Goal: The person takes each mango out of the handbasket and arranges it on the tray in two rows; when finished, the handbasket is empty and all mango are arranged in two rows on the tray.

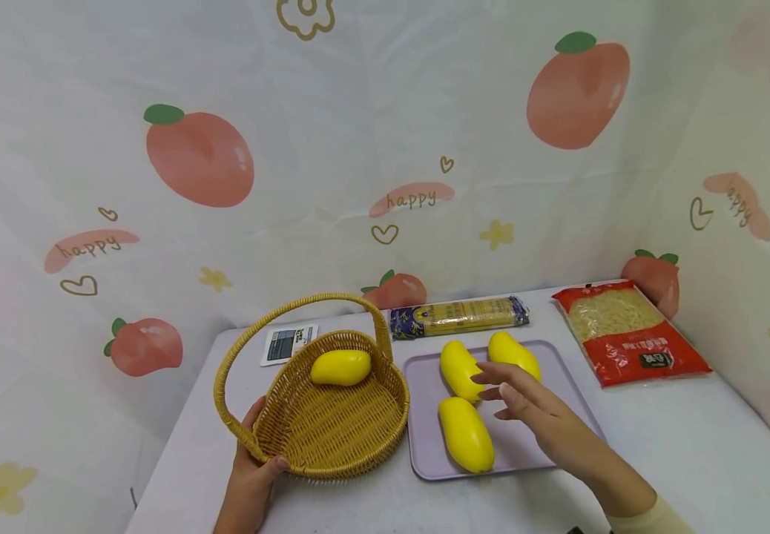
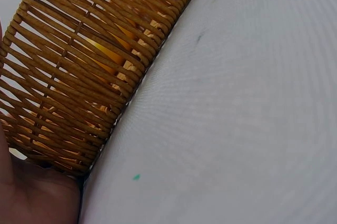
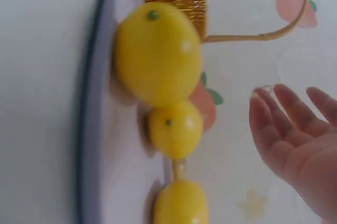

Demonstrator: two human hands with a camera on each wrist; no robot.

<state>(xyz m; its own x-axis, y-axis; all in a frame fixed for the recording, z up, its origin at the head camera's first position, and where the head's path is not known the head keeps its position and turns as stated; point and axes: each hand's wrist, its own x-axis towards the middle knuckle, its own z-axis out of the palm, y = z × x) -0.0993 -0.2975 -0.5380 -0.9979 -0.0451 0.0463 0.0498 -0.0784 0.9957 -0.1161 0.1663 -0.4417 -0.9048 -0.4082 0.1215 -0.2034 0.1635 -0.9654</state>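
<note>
A wicker basket (image 1: 331, 452) with a tall hoop handle stands on the left of the table, one yellow mango (image 1: 341, 368) lying inside at its back. My left hand (image 1: 251, 475) grips the basket's left side near the handle's base, thumb over the rim. To the right, a pale purple tray (image 1: 552, 415) bears three mangoes: a front one (image 1: 466, 434), a middle one (image 1: 460, 368) and a back one (image 1: 515, 354). Above the tray hovers my right hand (image 1: 538, 415), fingers spread and holding nothing. In the right wrist view that hand (image 3: 300, 145) is apart from the mangoes.
Behind the tray lies a long packet of noodles (image 1: 460, 317). A red bag (image 1: 632, 334) with a clear window rests at the back right. A small white packet (image 1: 288, 345) is behind the basket. A printed cloth (image 1: 331, 148) hangs around the table.
</note>
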